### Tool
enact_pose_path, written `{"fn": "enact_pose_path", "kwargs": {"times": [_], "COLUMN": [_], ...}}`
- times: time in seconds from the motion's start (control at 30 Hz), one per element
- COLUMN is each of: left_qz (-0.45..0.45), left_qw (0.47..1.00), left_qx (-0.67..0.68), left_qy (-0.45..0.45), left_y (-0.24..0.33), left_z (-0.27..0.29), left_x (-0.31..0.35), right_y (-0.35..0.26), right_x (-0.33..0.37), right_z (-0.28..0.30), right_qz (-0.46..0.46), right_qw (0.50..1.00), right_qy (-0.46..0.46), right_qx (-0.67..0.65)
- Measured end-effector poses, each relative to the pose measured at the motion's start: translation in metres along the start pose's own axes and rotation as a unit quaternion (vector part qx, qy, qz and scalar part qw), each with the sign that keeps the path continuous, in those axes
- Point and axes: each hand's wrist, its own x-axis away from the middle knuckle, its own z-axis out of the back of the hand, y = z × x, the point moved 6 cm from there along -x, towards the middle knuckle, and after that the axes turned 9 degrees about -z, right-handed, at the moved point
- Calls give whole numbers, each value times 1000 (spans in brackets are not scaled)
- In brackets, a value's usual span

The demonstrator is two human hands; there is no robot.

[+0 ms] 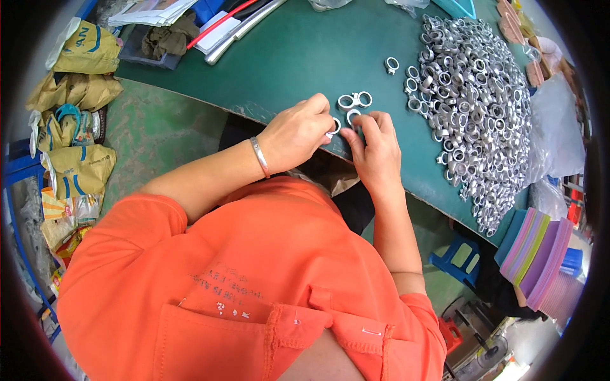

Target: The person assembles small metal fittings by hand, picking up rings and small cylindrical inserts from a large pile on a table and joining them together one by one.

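Observation:
At the table's near edge, my left hand (298, 130) pinches a small silvery metal ring (337, 127) between thumb and fingertips. Just to its right, my right hand (375, 149) has its fingers curled over another metal ring (352, 115), and the fingertips partly cover it. Slightly beyond my fingers, two similar rings (346, 101) lie side by side on the green tabletop (286, 63). A single loose ring (391, 65) rests farther off. To the right is a large heap of such metal rings (476, 108), many with a small lug on the side.
A grey bin (149, 57) holding a brown cloth stands at the far left, beside papers and long tools. Clear plastic bags (559, 127) lie right of the heap. Stacked coloured plastic trays (534, 254) and a blue stool (459, 260) are at the right. Yellow sacks (82, 168) line the left.

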Motion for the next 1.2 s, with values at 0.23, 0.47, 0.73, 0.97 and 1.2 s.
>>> {"fn": "enact_pose_path", "kwargs": {"times": [0.23,0.47,0.73,0.97,1.2], "left_qz": [56,7,187,266,222], "left_qw": [996,999,930,808,779], "left_qx": [74,54,316,522,577], "left_qy": [-3,3,-1,64,105], "left_y": [-3,2,-15,-19,-12], "left_z": [3,4,-6,-8,-3], "left_x": [6,3,16,31,25], "right_y": [30,31,27,25,-14], "right_x": [20,35,43,48,-1], "right_z": [-3,-10,-6,15,8], "right_qz": [-147,-234,-277,-215,12], "right_qw": [897,576,538,943,999], "right_qy": [-56,-195,-227,-196,18], "right_qx": [-413,-759,-763,-163,-33]}}
